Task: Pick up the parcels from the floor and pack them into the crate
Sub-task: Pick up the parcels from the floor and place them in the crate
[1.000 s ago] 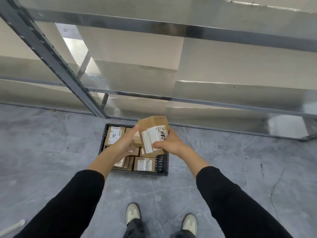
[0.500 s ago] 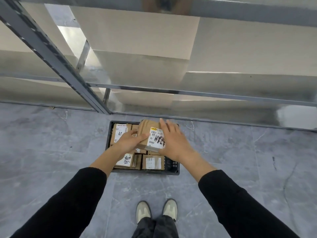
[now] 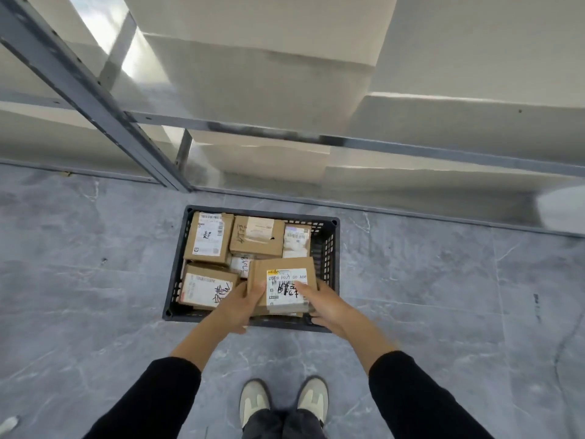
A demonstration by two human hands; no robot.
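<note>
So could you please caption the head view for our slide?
Both hands, left hand and right hand, lower a labelled parcel into the black crate.

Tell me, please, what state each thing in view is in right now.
Crate: on the floor, nearly full of parcels.
Labelled parcel: label up, held over the crate's near right corner.
Left hand: grip closed on the parcel's left edge.
Right hand: grip closed on the parcel's right edge.
Packed parcels: lying flat, side by side.
Shelving rack: standing behind the crate.
</note>
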